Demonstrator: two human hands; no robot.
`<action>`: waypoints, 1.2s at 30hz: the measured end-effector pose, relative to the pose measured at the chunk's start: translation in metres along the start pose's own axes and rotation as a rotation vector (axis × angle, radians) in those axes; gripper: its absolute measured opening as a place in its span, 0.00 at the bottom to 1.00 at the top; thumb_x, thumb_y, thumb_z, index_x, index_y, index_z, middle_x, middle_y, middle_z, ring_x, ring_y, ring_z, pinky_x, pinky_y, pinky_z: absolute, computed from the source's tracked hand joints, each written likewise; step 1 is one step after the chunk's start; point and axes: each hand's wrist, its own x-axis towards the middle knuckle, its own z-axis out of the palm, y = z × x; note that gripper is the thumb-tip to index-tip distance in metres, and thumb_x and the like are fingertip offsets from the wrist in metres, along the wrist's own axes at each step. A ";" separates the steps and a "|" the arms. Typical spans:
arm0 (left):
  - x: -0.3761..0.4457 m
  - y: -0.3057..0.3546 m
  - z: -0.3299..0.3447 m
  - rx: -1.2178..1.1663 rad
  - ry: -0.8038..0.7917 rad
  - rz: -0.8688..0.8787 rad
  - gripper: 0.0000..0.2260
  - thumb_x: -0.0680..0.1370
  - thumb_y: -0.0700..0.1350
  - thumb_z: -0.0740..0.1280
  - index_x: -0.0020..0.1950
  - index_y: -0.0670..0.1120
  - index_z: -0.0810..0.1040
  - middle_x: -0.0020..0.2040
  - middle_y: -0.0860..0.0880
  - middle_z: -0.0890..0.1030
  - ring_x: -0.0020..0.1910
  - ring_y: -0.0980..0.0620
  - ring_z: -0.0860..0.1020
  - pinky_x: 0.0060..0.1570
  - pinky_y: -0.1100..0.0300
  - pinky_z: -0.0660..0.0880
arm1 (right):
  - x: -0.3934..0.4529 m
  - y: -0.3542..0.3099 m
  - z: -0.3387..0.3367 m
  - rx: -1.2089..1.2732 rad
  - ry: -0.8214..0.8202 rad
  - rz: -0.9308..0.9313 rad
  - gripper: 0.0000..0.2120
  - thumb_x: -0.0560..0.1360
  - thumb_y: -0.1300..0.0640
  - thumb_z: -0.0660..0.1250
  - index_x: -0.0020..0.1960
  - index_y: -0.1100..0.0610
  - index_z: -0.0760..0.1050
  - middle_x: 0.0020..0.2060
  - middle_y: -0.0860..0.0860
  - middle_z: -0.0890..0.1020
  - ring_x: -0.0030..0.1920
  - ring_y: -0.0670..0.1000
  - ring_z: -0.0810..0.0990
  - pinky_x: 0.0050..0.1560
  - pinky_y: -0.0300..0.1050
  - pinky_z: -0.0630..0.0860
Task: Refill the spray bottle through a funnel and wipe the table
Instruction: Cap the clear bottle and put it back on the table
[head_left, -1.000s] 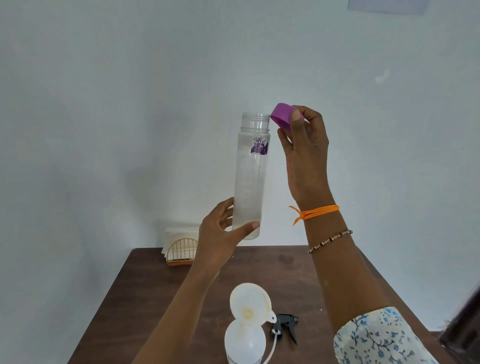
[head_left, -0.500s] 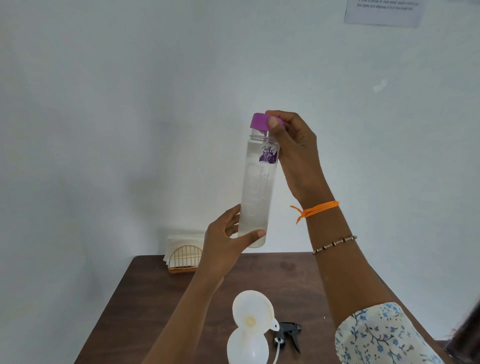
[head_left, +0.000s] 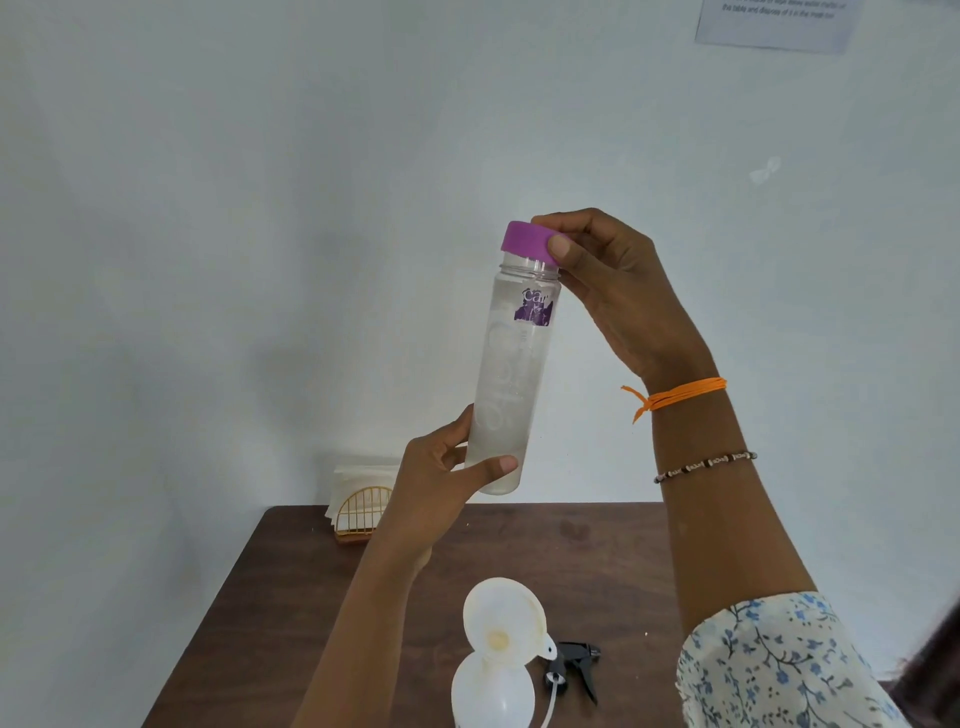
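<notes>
Above the brown table (head_left: 597, 561), held up against the pale wall, the clear water bottle (head_left: 511, 374) leans slightly, its base cradled by the left hand (head_left: 441, 483), whose thumb and fingers curl round the lower end. The right hand (head_left: 608, 291) pinches the purple cap (head_left: 529, 242) between thumb and curled fingers, and the cap sits on the bottle's neck. Below, the spray bottle (head_left: 491, 693) stands at the near edge of the table with the white funnel (head_left: 501, 621) seated in its mouth; its black trigger head (head_left: 574, 665) lies just beside it, and a gold napkin holder (head_left: 363, 512) stands at the far corner.

The main risk, as I judge it, is the cap going on crooked: with the bottle tilted and gripped only at its base, a cross-threaded cap could leak any remaining water onto the table. A smaller risk is the sleeve or forearm brushing the funnel on the way down, tipping the light spray bottle.

A second ago the cap was off and held beside the open neck; half a second ago it met the mouth, and now it sits squarely on.
</notes>
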 end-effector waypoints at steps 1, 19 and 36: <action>-0.001 0.001 -0.001 -0.003 -0.008 -0.002 0.22 0.70 0.42 0.73 0.56 0.63 0.73 0.50 0.64 0.81 0.49 0.62 0.80 0.41 0.74 0.75 | 0.000 0.000 0.001 0.018 -0.013 0.004 0.08 0.75 0.60 0.63 0.53 0.56 0.76 0.49 0.54 0.81 0.52 0.51 0.78 0.60 0.50 0.73; -0.006 -0.001 0.000 -0.011 -0.042 -0.034 0.22 0.71 0.43 0.72 0.63 0.56 0.73 0.59 0.55 0.80 0.57 0.52 0.79 0.61 0.49 0.74 | -0.004 0.008 0.012 0.192 0.065 0.072 0.09 0.72 0.64 0.67 0.52 0.59 0.76 0.46 0.54 0.79 0.46 0.50 0.79 0.49 0.41 0.76; -0.007 -0.003 0.003 -0.063 0.089 -0.046 0.22 0.69 0.42 0.74 0.57 0.62 0.74 0.56 0.57 0.81 0.56 0.52 0.79 0.61 0.49 0.74 | -0.009 -0.008 0.023 0.179 0.119 0.251 0.14 0.78 0.62 0.60 0.64 0.58 0.67 0.46 0.51 0.78 0.45 0.46 0.78 0.51 0.42 0.76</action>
